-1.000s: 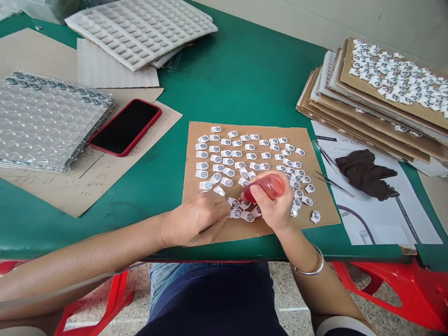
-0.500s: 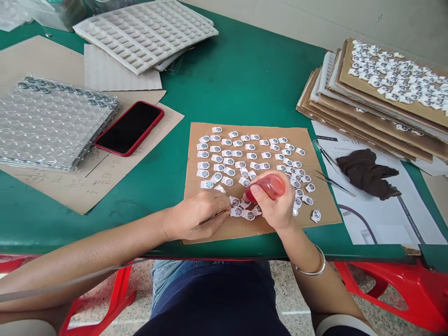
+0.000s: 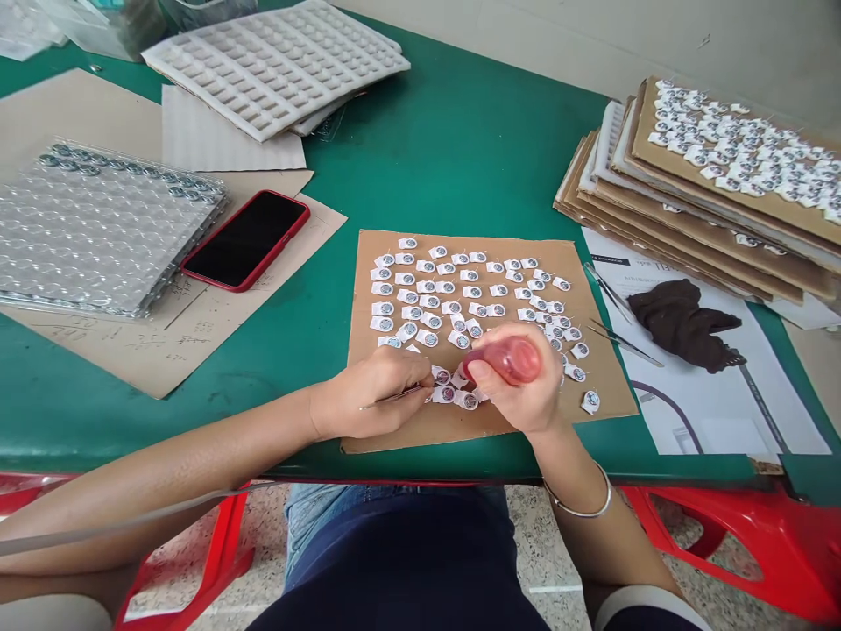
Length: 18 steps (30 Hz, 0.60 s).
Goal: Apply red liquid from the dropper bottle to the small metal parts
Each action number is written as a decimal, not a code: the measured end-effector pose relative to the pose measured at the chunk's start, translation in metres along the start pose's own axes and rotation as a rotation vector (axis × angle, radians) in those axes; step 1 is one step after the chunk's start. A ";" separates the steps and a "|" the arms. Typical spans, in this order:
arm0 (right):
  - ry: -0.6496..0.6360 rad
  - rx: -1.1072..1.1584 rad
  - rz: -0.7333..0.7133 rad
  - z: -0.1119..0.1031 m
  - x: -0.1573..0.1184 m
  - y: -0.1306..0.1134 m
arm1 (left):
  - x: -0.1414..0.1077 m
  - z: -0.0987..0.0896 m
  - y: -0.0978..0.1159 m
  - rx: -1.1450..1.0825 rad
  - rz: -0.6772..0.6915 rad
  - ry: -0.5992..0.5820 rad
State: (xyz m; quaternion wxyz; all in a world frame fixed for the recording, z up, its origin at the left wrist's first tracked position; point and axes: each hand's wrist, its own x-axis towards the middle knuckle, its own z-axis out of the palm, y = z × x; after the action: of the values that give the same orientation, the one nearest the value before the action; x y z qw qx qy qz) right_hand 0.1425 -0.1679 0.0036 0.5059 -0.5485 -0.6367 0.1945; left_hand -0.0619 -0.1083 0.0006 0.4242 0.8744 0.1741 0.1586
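Left hand [image 3: 371, 394] pinches slim tweezers [image 3: 394, 398] in a narrow grip; right hand [image 3: 516, 386] wraps round a red translucent rubber bulb [image 3: 505, 359], its narrow end toward the paper-backed metal discs [image 3: 445, 394] on the cardboard sheet [image 3: 591, 294], lower middle of frame. My judgement: discs nearly touch under both hands, so a tweezer slip or a hard squeeze could knock neighbours out of line or wet them. Each disc looks small and round, with a dark printed centre on a white tab, in loose rows. A second pair of tweezers [image 3: 621, 343] lies right of the sheet, on the green bench [image 3: 420, 175]
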 end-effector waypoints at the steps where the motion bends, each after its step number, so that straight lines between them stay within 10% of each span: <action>1: 0.036 0.026 0.008 -0.003 -0.002 -0.003 | 0.000 0.000 -0.001 -0.007 -0.026 0.006; 8: 0.367 0.000 -0.043 0.003 -0.037 -0.010 | 0.001 0.003 -0.006 -0.067 -0.151 0.029; 18: 0.332 -0.050 -0.148 0.018 -0.053 0.002 | 0.001 0.002 -0.003 -0.078 -0.141 0.038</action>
State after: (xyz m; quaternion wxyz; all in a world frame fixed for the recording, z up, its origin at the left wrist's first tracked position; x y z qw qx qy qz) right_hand 0.1221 -0.2094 -0.0280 0.6029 -0.5372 -0.5879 0.0476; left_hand -0.0607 -0.1069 -0.0029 0.4646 0.8397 0.2369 0.1515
